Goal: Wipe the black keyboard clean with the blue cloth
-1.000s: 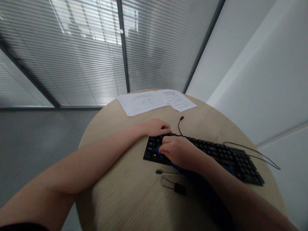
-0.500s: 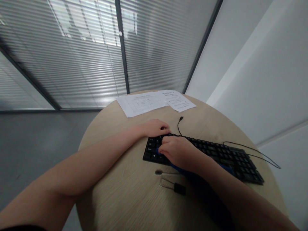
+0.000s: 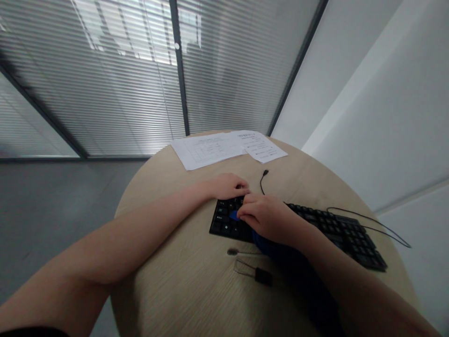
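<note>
Partly hidden keyboard (image 3: 329, 226) beneath right hand (image 3: 265, 216)

Wooden table (image 3: 182, 285) — keyboard (image 3: 326, 223), papers (image 3: 213, 150), wire-looped tool (image 3: 263, 276), apparently a brush (image 3: 232, 252).

we see a matt plastic keyboard (image 3: 336, 229), a smooth wood-grained bench (image 3: 182, 276), matt paper sheets (image 3: 213, 152) and faintly glossy blinds (image 3: 115, 103).

A Windows logo (image 3: 226, 227) marks one keyboard key (image 3: 225, 230).
</note>
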A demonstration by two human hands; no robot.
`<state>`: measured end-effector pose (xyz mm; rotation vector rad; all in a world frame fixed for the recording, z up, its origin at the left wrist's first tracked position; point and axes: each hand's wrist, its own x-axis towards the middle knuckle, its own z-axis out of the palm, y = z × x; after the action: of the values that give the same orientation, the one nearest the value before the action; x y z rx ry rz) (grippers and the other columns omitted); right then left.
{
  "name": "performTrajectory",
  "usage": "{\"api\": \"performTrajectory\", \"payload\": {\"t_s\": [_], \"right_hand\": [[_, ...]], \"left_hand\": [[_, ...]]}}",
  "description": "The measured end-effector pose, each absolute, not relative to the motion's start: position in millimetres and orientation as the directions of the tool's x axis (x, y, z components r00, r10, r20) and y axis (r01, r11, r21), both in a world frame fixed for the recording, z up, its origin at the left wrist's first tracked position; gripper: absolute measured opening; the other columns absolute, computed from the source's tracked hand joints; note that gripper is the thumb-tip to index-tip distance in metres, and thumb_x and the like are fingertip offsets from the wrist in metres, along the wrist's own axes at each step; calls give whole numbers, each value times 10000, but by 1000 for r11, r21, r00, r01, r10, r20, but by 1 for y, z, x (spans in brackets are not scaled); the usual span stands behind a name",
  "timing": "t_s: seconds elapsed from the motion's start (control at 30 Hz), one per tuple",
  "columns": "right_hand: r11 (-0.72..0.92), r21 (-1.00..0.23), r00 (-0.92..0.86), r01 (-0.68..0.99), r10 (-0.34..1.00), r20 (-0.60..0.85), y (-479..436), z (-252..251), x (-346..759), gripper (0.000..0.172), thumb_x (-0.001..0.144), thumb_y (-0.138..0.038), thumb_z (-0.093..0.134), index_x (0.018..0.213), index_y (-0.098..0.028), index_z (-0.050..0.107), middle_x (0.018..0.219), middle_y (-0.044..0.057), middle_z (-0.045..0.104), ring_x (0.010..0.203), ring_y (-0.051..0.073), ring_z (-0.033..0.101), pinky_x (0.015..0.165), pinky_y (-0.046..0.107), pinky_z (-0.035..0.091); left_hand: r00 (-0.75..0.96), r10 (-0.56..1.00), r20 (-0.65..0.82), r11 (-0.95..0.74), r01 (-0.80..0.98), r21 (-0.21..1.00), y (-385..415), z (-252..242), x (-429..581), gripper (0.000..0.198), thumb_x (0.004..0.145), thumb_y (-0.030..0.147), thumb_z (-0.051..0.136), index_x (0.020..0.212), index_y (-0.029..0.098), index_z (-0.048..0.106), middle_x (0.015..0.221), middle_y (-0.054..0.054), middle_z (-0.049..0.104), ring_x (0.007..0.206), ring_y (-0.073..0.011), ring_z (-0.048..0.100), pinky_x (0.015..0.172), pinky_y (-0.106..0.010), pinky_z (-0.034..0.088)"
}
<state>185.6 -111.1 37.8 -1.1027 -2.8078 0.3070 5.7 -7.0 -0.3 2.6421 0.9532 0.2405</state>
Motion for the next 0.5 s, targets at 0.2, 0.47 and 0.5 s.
{"api": "performTrajectory", "payload": {"t_s": [0.2,0.47,0.5], "right_hand": [[764,-169,-777,623,629,-18,-117,38,181,217,976,-182,554,920,-190,763,916,41,643,823,134,579,726,255,388],[764,-155,-776,627,629,-40,-118,40,182,217,967,-198,565,914,-197,775,916,46,651,798,133,578,706,252,381],[761,-174,-775,626,631,-31,-118,39,183,216,970,-202,564,931,-198,776,928,46,655,816,135,585,724,253,389]], "left_hand": [[755,654,40,-718,603,347,-8,0,6,392,981,488,443,910,220,719,864,-37,719,760,-172,596,672,-282,381],[757,651,57,-721,593,359,-8,-1,6,387,982,483,446,889,216,711,834,-34,711,733,-168,591,657,-286,375],[758,650,58,-722,593,356,-8,-1,6,390,982,487,444,894,217,712,838,-34,713,735,-168,592,658,-285,375]]}}
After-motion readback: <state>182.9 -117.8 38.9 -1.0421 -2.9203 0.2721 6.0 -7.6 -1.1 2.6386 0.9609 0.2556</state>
